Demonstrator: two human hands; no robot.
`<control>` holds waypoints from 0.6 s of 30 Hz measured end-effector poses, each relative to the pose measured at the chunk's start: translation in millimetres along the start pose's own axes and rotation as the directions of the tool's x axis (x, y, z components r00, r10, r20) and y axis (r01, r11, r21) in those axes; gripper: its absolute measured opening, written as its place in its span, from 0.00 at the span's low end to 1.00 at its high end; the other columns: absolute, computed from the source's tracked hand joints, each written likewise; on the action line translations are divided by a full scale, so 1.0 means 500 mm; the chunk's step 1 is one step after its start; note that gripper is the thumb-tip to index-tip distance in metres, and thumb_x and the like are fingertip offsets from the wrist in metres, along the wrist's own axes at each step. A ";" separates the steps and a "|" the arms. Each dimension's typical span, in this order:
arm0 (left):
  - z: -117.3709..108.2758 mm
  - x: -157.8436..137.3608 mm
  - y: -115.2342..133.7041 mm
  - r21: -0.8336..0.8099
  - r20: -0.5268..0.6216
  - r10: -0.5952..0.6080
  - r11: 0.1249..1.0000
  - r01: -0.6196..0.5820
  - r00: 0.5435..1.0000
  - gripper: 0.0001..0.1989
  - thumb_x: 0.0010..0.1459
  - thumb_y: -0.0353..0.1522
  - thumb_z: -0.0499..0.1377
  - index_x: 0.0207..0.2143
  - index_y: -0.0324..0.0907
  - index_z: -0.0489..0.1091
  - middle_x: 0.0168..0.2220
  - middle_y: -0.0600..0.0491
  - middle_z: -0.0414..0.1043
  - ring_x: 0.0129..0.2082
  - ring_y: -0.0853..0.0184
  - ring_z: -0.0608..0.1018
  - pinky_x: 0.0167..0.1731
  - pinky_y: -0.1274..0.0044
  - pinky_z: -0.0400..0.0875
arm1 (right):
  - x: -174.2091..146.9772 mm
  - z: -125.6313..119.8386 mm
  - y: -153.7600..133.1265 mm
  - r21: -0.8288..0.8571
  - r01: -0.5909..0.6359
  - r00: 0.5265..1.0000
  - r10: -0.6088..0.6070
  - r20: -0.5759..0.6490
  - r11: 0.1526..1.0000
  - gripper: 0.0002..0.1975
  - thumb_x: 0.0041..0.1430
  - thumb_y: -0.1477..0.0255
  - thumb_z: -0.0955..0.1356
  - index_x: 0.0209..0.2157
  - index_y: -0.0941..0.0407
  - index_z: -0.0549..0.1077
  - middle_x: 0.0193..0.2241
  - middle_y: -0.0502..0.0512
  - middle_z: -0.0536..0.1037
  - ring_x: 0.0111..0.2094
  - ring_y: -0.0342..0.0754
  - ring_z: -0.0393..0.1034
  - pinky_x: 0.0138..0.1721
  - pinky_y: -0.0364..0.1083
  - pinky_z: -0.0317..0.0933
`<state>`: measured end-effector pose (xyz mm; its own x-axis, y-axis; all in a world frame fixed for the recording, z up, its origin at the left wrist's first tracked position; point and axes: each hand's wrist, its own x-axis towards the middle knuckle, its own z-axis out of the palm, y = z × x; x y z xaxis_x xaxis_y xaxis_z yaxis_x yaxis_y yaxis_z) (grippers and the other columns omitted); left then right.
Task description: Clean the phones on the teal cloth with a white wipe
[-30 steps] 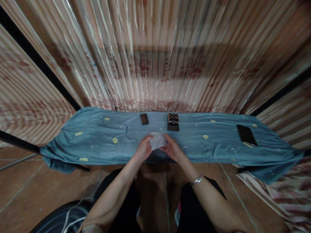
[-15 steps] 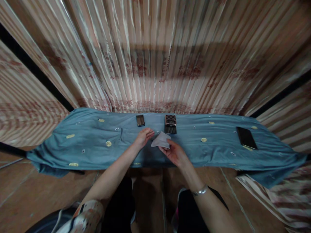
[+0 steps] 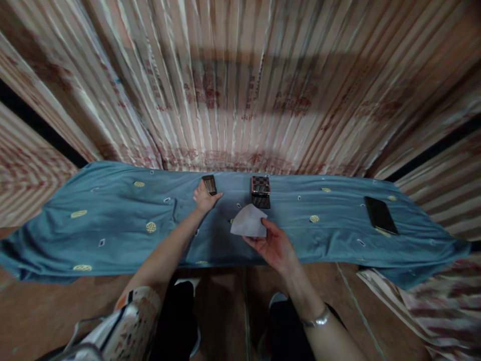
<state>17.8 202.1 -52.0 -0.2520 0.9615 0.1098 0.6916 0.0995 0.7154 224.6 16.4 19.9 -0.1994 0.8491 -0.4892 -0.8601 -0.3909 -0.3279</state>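
Observation:
My left hand [image 3: 206, 198] is at a small dark flat rectangular case [image 3: 210, 185] at the back of the cloth. Its fingers lie along the left side of the case, and the thumb is spread out to the right. A thin, pale sheet, like a folded cloth or paper [image 3: 248, 221], is pinched in my right hand [image 3: 276, 244] above the front part of the table. Just behind the sheet sits a checkered box-like compact [image 3: 260, 185], with a dark glossy panel [image 3: 260, 201] sticking out at its front.
A blue patterned cloth [image 3: 293, 235] covers the long narrow table. On the right lies a black flat device like a tablet or phone [image 3: 380, 215]. Striped curtains [image 3: 233, 100] hang right behind the table, with dark poles [image 3: 432, 150] at both sides.
My left hand has moved away from the sheet, left and back to the small dark case. My right hand has come slightly nearer me, still holding the sheet, which now looks flatter.

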 end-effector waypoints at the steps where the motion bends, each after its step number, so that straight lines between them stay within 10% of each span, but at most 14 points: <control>1: 0.004 -0.002 0.007 0.047 0.003 -0.005 0.999 0.005 1.000 0.50 0.46 0.39 0.70 0.67 0.40 0.52 0.66 0.34 0.60 0.66 0.42 0.60 0.61 0.55 0.56 | -0.006 0.000 -0.001 0.004 0.006 1.000 -0.006 0.010 1.000 0.07 0.60 0.78 0.67 0.39 0.56 0.74 0.36 0.55 0.85 0.39 0.54 0.81 0.41 0.56 0.76; 10: -0.023 0.004 0.011 -0.231 0.015 -0.076 0.970 0.077 0.997 0.39 0.46 0.26 0.65 0.62 0.38 0.60 0.54 0.40 0.73 0.59 0.48 0.71 0.60 0.60 0.63 | -0.012 -0.013 -0.010 -0.015 0.026 0.998 -0.025 0.062 1.000 0.08 0.60 0.77 0.66 0.41 0.55 0.74 0.35 0.55 0.84 0.38 0.52 0.80 0.42 0.55 0.76; 14: -0.064 -0.023 0.026 -0.680 0.147 -0.339 0.648 0.344 0.929 0.33 0.46 0.23 0.65 0.56 0.43 0.62 0.47 0.48 0.75 0.53 0.58 0.76 0.55 0.66 0.70 | -0.009 -0.013 -0.013 -0.014 0.038 0.994 -0.036 0.102 0.999 0.10 0.60 0.78 0.66 0.42 0.56 0.73 0.35 0.56 0.84 0.38 0.52 0.80 0.43 0.57 0.76; 18: -0.124 -0.102 0.038 -0.737 0.273 -0.332 0.531 0.418 0.903 0.16 0.51 0.23 0.61 0.43 0.40 0.65 0.33 0.52 0.75 0.36 0.64 0.82 0.42 0.68 0.78 | -0.005 -0.007 -0.012 -0.030 0.078 0.993 -0.075 0.091 0.996 0.08 0.61 0.78 0.64 0.40 0.56 0.73 0.34 0.57 0.84 0.36 0.53 0.81 0.42 0.58 0.76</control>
<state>1.7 139.0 -1.3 -0.2726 0.9050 -0.3266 -0.2366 0.2660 0.9345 232.0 15.3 20.5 -0.1759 0.9047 -0.3880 -0.8583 -0.3340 -0.3896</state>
